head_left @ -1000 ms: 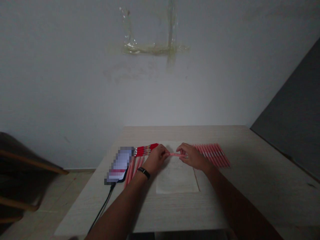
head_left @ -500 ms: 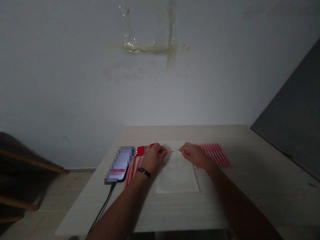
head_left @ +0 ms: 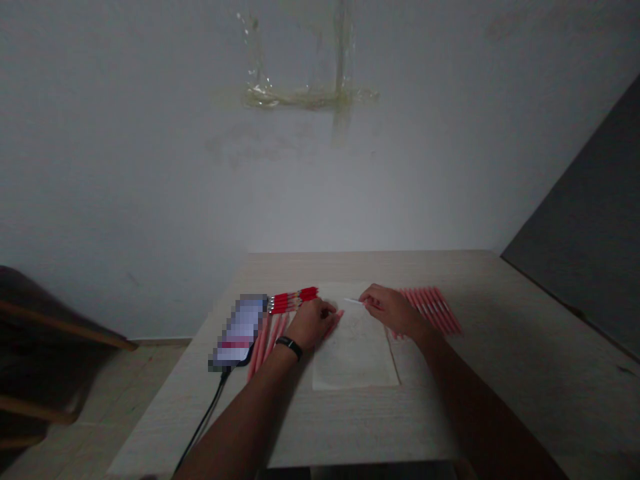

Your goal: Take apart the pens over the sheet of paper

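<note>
My left hand (head_left: 311, 325), with a dark band at its wrist, is closed on a slim pink pen barrel (head_left: 340, 315) whose end points up and right. My right hand (head_left: 387, 308) pinches a thin white pen refill (head_left: 353, 301) that sticks out leftward from the fingertips; what lies inside the fingers is hidden. A small gap separates the barrel from the refill. Both hands are over a pale sheet of paper (head_left: 355, 363). Several red pen parts with shiny tips (head_left: 287, 303) lie beyond my left hand, and several pink barrels (head_left: 263, 347) beside its wrist.
A row of several pink pens (head_left: 433, 310) lies right of my right hand. A phone (head_left: 240, 330) with a black cable (head_left: 207, 413) is at the table's left. The wooden table (head_left: 320, 427) meets a wall (head_left: 425, 167) behind. A brown chair (head_left: 40, 333) stands at far left.
The pink barrel and white refill were in line, end to end; now they are apart. My left hand has moved slightly down, its barrel tilted, uncovering more red parts. My right hand is nearly still.
</note>
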{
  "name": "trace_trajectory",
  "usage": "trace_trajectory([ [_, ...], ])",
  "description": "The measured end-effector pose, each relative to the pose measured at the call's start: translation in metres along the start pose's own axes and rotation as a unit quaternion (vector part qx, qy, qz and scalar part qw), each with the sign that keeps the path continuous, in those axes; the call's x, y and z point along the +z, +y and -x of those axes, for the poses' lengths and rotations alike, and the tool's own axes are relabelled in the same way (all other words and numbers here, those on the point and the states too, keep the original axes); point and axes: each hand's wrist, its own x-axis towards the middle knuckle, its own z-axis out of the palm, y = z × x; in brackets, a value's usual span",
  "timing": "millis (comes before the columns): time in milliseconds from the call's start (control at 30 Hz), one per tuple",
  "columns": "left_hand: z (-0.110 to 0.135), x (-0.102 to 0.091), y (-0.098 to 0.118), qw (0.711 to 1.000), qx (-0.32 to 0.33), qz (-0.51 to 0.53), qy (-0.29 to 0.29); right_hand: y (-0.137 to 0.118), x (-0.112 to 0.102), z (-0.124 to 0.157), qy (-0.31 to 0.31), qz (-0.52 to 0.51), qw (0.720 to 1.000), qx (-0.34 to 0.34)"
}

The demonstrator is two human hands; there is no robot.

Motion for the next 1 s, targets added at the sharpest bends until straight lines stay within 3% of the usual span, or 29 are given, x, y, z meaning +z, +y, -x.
trace_trajectory([
  [200, 0.000, 0.002, 0.003, 0.998, 0.039, -0.011, 0.054, -0.008, 0.000, -0.003, -0.011, 0.016, 0.998, -0.053],
  [367, 0.001, 0.007, 0.009, 0.997, 0.080, -0.005, 0.003, -0.019, 0.006, -0.002, -0.018, 0.043, 0.994, -0.096],
  [600, 0.005, 0.008, 0.015, 0.995, 0.085, 0.014, -0.047, -0.029, 0.010, -0.002, -0.019, 0.104, 0.986, -0.126],
  [767, 0.005, 0.006, 0.014, 0.996, 0.070, 0.023, -0.046, -0.026, -0.002, -0.002, 0.016, 0.113, 0.986, -0.123],
  [1000, 0.003, 0.002, 0.011, 0.998, 0.056, 0.004, -0.031, 0.000, -0.025, -0.003, 0.088, 0.098, 0.988, -0.084],
])
